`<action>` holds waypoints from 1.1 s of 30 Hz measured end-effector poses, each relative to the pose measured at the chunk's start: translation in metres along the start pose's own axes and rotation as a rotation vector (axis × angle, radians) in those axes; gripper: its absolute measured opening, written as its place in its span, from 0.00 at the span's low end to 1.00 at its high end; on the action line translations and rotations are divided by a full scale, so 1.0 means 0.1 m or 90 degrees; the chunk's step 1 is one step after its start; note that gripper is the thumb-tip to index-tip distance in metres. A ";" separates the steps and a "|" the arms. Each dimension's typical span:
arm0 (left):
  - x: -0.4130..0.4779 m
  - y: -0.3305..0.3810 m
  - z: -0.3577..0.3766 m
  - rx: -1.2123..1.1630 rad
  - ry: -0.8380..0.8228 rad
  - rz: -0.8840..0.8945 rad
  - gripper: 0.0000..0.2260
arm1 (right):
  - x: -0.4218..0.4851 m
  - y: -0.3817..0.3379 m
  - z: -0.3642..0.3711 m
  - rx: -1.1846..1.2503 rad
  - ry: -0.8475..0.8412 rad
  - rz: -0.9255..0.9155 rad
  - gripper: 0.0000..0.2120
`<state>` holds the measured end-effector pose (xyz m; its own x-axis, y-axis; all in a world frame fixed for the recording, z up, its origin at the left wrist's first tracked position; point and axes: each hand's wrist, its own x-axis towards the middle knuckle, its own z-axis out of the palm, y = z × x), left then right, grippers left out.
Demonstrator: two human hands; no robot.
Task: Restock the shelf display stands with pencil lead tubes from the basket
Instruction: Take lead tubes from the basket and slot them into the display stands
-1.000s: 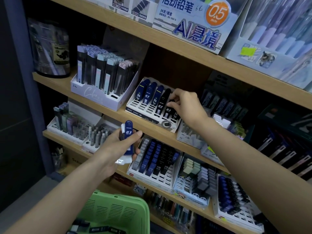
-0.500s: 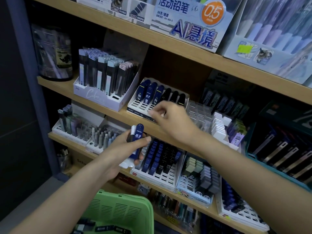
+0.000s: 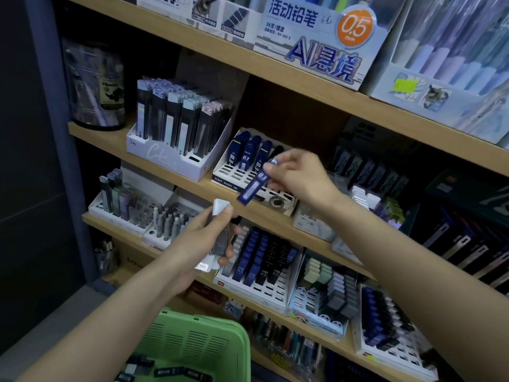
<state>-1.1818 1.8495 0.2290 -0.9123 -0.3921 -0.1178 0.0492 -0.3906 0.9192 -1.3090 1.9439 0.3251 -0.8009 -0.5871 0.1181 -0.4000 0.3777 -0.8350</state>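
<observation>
1 blue tube [image 3: 254, 186] is pinched by the right hand [image 3: 298, 175] in front of the white stand [image 3: 231, 175]; grey and white tubes [image 3: 220, 234] are gripped by the left hand [image 3: 198, 241].

I read matt wood on the shelf boards [image 3: 110, 136], smooth green plastic for the basket [image 3: 192, 340], glossy plastic on the blue lead tube [image 3: 252, 190], duller plastic on the grey lead tube [image 3: 220, 232], matt white display stand [image 3: 228, 172], glossy printed card pencil box [image 3: 316, 42]

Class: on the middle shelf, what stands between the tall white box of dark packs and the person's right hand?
Head view: a white slotted stand holding blue lead tubes; the right hand pinches another blue tube.
</observation>
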 end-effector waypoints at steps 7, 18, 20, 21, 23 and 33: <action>0.02 -0.04 -0.13 0.050 0.019 0.026 0.09 | 0.44 -0.09 0.06 -0.320 0.161 -0.299 0.08; 0.06 -0.02 -0.30 0.057 0.018 0.027 0.07 | 0.80 0.04 0.08 -0.391 0.124 -0.181 0.06; 0.08 -0.03 -0.31 0.056 0.017 0.026 0.07 | 0.81 0.02 0.06 -0.373 0.097 -0.160 0.06; 0.08 -0.04 -0.31 0.057 0.016 0.027 0.08 | 0.82 0.02 0.05 -0.368 0.080 -0.152 0.05; 0.10 -0.05 -0.31 0.056 0.014 0.027 0.08 | 0.83 0.01 0.04 -0.376 0.050 -0.138 0.04; 0.16 -0.05 -0.28 0.041 0.007 0.024 0.09 | 0.91 0.03 0.03 -0.358 0.061 -0.166 0.09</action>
<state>-1.1857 1.8218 0.2123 -0.9055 -0.4153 -0.0871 0.0566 -0.3218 0.9451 -1.3813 1.8891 0.3317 -0.6716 -0.6533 0.3494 -0.7397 0.5650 -0.3655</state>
